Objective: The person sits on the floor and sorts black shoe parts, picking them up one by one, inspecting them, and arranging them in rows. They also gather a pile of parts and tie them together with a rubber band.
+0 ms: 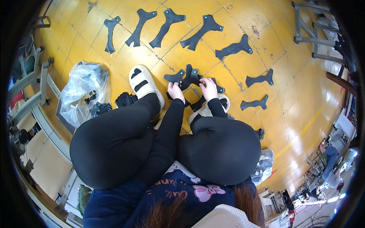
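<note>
Reddish-brown hair (167, 212) and a white ridged covering (224, 218) lie nearest the camera, well to the near side of the grip, with a dark blue printed top (152, 195) just beyond them. Closer to the grip, the black-clad left knee (110, 148) and right knee (220, 152) jut out on either side.

At the grip itself, the left hand (176, 92) has its fingers closed on the lower edge of a dark tagged piece (173, 77). Just beside it, the right hand (208, 89) pinches the edge of a dark middle piece (190, 79) (whether the two are joined, I cannot tell). Another dark piece (218, 86) shows just right of the right hand, partly behind it.

Beyond the grip and round to its right, seven flat dark pieces (166, 26) with flared ends lie apart in an arc on the yellow tiled floor (296, 102). Left of the grip is a pale sandal (144, 81); farther left, a dark bundle (126, 99) lies near a clear plastic bag (78, 89). Far to the right, on the near side, is another person (332, 171).
</note>
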The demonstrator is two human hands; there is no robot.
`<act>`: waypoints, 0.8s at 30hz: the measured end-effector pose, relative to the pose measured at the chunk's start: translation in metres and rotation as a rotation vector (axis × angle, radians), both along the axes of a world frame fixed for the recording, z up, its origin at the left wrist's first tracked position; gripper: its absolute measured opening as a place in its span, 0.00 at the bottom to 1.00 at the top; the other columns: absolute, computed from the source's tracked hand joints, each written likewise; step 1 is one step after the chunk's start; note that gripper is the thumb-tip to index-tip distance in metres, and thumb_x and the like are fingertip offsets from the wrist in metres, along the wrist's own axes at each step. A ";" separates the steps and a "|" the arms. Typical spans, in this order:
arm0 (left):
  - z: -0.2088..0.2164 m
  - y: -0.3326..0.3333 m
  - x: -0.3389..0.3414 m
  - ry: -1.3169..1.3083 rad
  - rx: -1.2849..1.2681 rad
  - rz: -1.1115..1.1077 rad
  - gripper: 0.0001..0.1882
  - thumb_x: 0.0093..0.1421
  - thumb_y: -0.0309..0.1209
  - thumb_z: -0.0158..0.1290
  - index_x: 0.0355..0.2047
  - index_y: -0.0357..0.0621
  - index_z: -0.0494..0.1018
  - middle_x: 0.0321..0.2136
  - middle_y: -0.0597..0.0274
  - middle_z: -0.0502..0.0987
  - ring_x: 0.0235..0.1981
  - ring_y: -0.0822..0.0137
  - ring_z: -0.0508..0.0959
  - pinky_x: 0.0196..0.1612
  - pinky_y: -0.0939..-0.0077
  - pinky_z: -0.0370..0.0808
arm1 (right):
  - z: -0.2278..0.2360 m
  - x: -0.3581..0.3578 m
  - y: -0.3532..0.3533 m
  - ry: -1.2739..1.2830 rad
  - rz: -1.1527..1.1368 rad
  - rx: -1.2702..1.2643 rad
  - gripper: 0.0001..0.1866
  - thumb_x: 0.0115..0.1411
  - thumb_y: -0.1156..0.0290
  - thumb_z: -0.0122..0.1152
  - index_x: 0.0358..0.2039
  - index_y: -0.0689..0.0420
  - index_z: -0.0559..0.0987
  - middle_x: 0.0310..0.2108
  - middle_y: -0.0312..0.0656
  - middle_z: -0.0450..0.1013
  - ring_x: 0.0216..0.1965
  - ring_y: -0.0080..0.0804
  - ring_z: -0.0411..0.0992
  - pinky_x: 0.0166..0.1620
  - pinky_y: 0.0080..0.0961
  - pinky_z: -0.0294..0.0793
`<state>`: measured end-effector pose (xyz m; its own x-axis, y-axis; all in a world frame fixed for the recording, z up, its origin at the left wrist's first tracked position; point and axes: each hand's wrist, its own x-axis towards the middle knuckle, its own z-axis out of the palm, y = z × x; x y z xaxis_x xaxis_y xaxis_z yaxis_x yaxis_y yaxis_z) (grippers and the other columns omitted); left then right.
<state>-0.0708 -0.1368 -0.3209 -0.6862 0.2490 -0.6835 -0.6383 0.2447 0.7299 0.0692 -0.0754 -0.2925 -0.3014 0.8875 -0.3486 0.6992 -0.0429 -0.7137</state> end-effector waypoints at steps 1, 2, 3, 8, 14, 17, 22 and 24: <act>-0.001 -0.001 0.000 -0.005 0.007 0.009 0.09 0.53 0.18 0.43 0.32 0.38 0.72 0.28 0.63 0.76 0.27 0.73 0.74 0.32 0.81 0.67 | 0.000 -0.001 0.000 0.006 -0.003 0.004 0.10 0.50 0.76 0.60 0.35 0.60 0.77 0.28 0.43 0.70 0.30 0.36 0.71 0.36 0.28 0.72; -0.001 0.000 0.000 -0.012 0.016 0.016 0.09 0.53 0.18 0.43 0.32 0.38 0.72 0.28 0.63 0.76 0.27 0.73 0.74 0.32 0.81 0.67 | 0.000 -0.001 0.001 0.009 -0.006 0.011 0.10 0.50 0.76 0.59 0.34 0.61 0.77 0.28 0.44 0.71 0.30 0.37 0.72 0.37 0.28 0.72; -0.001 0.000 0.000 -0.019 0.025 0.023 0.09 0.52 0.18 0.43 0.32 0.38 0.72 0.28 0.63 0.76 0.27 0.73 0.74 0.32 0.81 0.67 | 0.001 -0.002 0.002 0.024 -0.019 -0.003 0.10 0.50 0.76 0.59 0.35 0.61 0.77 0.29 0.45 0.72 0.32 0.37 0.73 0.38 0.28 0.72; 0.000 0.000 -0.001 -0.012 0.005 0.019 0.09 0.52 0.18 0.43 0.32 0.38 0.72 0.28 0.63 0.76 0.27 0.73 0.75 0.32 0.81 0.67 | 0.002 -0.007 0.008 0.075 -0.035 -0.050 0.11 0.52 0.75 0.58 0.37 0.61 0.77 0.34 0.48 0.76 0.38 0.39 0.75 0.43 0.29 0.73; 0.005 0.002 -0.001 0.022 -0.014 0.021 0.09 0.53 0.18 0.43 0.32 0.37 0.72 0.28 0.62 0.76 0.27 0.72 0.75 0.33 0.80 0.68 | 0.006 -0.009 0.014 0.109 -0.059 -0.104 0.10 0.53 0.75 0.58 0.37 0.61 0.77 0.33 0.45 0.77 0.36 0.33 0.76 0.42 0.26 0.73; 0.012 0.013 -0.006 0.172 0.017 -0.034 0.09 0.54 0.17 0.43 0.33 0.36 0.72 0.29 0.62 0.76 0.28 0.72 0.74 0.33 0.79 0.69 | 0.025 -0.010 0.021 0.226 -0.128 -0.277 0.09 0.56 0.75 0.57 0.38 0.62 0.77 0.33 0.41 0.76 0.33 0.26 0.75 0.39 0.23 0.74; 0.081 0.084 -0.015 -0.137 0.370 -0.270 0.13 0.60 0.25 0.44 0.45 0.38 0.68 0.38 0.56 0.77 0.35 0.67 0.77 0.40 0.74 0.72 | 0.102 0.016 0.059 0.605 -0.316 -0.361 0.10 0.57 0.79 0.56 0.41 0.64 0.74 0.35 0.37 0.73 0.33 0.22 0.72 0.38 0.17 0.72; 0.121 0.108 -0.023 -0.176 0.522 -0.452 0.15 0.61 0.28 0.44 0.49 0.38 0.66 0.42 0.53 0.76 0.37 0.66 0.77 0.44 0.73 0.72 | 0.148 0.018 0.073 0.693 -0.234 -0.155 0.10 0.56 0.80 0.57 0.39 0.65 0.75 0.34 0.35 0.73 0.34 0.18 0.71 0.38 0.15 0.70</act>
